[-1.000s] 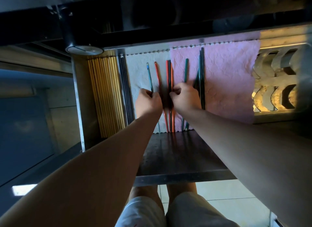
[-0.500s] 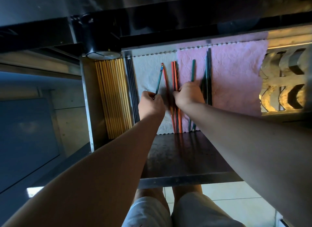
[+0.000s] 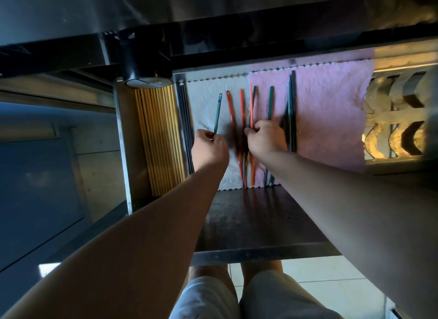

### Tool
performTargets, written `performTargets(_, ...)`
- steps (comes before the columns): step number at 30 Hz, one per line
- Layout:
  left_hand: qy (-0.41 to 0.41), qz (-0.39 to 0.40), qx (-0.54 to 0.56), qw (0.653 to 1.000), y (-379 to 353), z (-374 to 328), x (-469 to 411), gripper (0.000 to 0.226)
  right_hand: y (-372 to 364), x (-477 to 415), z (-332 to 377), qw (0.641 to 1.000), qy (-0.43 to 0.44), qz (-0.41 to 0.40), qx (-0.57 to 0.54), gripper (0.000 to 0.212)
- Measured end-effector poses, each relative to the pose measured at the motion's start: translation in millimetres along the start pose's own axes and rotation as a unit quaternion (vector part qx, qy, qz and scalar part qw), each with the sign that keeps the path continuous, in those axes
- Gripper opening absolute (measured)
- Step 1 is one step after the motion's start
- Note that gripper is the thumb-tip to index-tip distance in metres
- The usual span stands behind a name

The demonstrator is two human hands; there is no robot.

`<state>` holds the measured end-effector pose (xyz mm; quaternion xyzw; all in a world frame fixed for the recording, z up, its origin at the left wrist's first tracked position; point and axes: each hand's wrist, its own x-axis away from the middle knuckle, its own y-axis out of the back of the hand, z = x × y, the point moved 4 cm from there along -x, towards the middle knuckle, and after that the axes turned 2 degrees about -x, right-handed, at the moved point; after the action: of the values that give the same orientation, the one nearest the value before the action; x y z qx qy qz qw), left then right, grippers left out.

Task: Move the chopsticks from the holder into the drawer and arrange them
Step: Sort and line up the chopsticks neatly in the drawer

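The left hand (image 3: 209, 150) pinches the near part of a slim teal plastic chopstick (image 3: 217, 114) on the white textured cloth (image 3: 203, 105) lining the open metal drawer (image 3: 260, 253). Half a second ago that stick leaned over towards the orange ones; now it points close to twelve o'clock, nearly parallel to them. The right hand (image 3: 265, 140), at three o'clock of the left, has gone from resting on the sticks to gripping one thin orange chopstick (image 3: 251, 105), its far tip pushed past its neighbours. A green chopstick (image 3: 270, 102) and dark ones (image 3: 293, 100) lie at three o'clock on the pink cloth (image 3: 331, 110). The job looks to be at the straightening stage, spacing not yet even
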<state>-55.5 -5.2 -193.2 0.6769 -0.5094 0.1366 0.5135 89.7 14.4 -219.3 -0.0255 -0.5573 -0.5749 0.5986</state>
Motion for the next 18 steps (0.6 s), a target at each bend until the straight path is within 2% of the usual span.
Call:
performTargets(6, -0.024, 0.019, -0.011, 0.999, -19.1, -13.4, 10.6, 0.006, 26.3, -1.4, -14.3, 0.998, 0.017, -0.027, -0.053, 0.016)
performTargets(9, -0.033, 0.024, -0.018, 0.999, -30.9, -18.2, 13.4, 0.008, 32.8, 0.3, -21.4, 0.996, 0.027, -0.014, -0.088, 0.022)
performTargets(13, -0.015, 0.018, -0.024, 0.999, -37.5, -14.6, 15.6, 0.012, 26.8, -3.4, -33.4, 0.989, -0.025, 0.0, -0.148, 0.032)
performTargets(16, -0.01, 0.016, -0.028, 0.999, -38.6, -11.1, 16.9, 0.01, 20.7, -9.7, -41.8, 0.982, -0.069, 0.026, -0.176, 0.028)
performTargets(18, -0.012, 0.019, -0.032, 0.999, -39.7, -9.4, 18.5, 0.008, 26.9, -7.4, -38.3, 0.983, -0.062, 0.009, -0.173, 0.029)
